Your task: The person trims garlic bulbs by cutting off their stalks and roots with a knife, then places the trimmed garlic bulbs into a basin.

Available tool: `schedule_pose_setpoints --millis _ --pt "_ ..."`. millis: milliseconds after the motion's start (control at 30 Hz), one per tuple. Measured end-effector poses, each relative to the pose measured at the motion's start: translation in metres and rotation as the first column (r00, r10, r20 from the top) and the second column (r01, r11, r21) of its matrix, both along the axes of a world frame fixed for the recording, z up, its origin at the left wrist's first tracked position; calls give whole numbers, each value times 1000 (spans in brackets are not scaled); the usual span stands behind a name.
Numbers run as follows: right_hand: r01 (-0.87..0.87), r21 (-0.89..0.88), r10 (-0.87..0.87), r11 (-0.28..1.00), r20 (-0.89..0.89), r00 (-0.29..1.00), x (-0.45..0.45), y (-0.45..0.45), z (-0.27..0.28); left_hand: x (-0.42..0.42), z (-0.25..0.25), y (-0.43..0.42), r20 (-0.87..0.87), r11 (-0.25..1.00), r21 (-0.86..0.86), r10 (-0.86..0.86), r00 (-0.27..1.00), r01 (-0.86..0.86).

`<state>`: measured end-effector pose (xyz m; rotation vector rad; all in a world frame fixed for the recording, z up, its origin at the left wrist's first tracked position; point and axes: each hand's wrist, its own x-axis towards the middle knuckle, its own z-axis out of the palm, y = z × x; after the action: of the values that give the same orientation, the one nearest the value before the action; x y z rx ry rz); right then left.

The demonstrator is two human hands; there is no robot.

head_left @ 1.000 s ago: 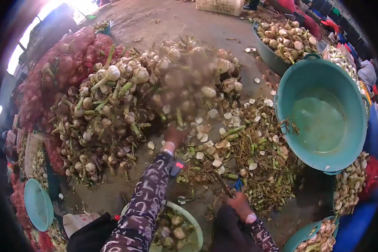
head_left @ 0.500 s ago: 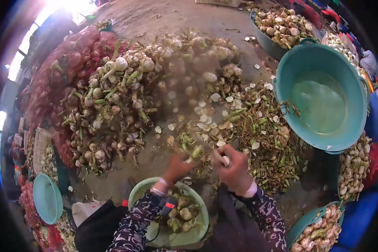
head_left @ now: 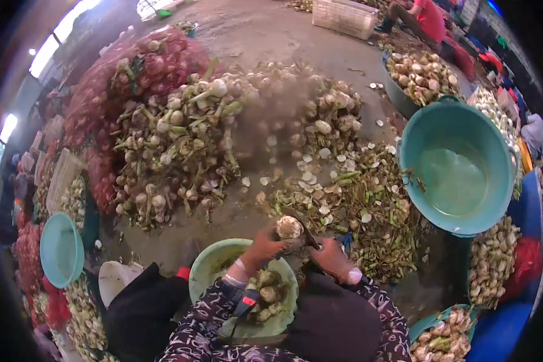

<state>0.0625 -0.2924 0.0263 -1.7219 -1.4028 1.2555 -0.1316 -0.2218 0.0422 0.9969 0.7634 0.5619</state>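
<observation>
With my left hand (head_left: 264, 248) I hold one garlic bulb (head_left: 289, 227); the fingers are bent around its near side, open only as wide as the bulb, and its pale face is turned up to me. My right hand (head_left: 333, 258) is closed on the handle of a knife (head_left: 308, 230), and the dark blade points to the far left, at the right side of the bulb. The blade perhaps touches the bulb, but it is too small in the view to be sure.

Both hands are in front of my knees. Just beside my left wrist, on the near side, there is a light green basin (head_left: 242, 329) with some bulbs (head_left: 270, 294) inside. Farther away, on the left, lies the big garlic pile (head_left: 187, 133), next to red net bags (head_left: 96, 120). To the right of the pile, leaves and cut pieces (head_left: 383, 241) are spread on the floor (head_left: 259, 30). Beyond them on the right stands a large teal tub (head_left: 458, 181), tilted toward me. At the far right, a person in red (head_left: 428, 21) sits low.
</observation>
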Motion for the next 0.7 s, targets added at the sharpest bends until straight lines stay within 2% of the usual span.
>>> schedule_pose_setpoints --millis 33,100,167,233,300,333,367,400,433,467,567,633,700 --pt "-18 5 18 1000 4 1000 0 3 4 -5 -18 2 -101 992 127 13 995 -1" --pt "-58 141 41 988 122 992 0 8 16 -19 -47 6 -122 989 139 62 991 -45" --pt "-49 76 35 996 179 983 1 19 49 -26 -41 3 -145 986 140 106 984 -86" --pt "-23 16 19 1000 239 971 -1 26 72 -24 -2 5 229 989 -39 151 962 -146" --pt "-160 156 106 975 307 946 -9 27 83 -23 11 5 220 982 -50 186 957 -180" --pt "-157 151 104 976 310 945 -14 27 84 -22 13 5 216 976 -60 217 952 -209" --pt "-266 284 125 921 432 893 -19 28 85 -20 10 8 222 977 -63 214 951 -205" --pt "-386 392 123 835 550 826 -22 28 86 -17 13 12 157 981 54 176 972 -187" --pt "-389 389 123 835 557 821 -23 28 88 -15 15 14 86 972 170 149 985 -161" --pt "-405 384 132 829 570 811 -23 28 91 -17 18 13 -11 912 382 165 986 -148" --pt "-409 413 131 813 556 821 -28 28 104 -38 -24 16 -47 936 341 106 993 -84" --pt "-392 442 120 807 528 841 -29 28 109 -37 -8 7 -24 948 308 97 995 -85" --pt "-401 365 154 840 548 822 -29 28 108 -38 -5 4 -8 960 270 78 997 -73"
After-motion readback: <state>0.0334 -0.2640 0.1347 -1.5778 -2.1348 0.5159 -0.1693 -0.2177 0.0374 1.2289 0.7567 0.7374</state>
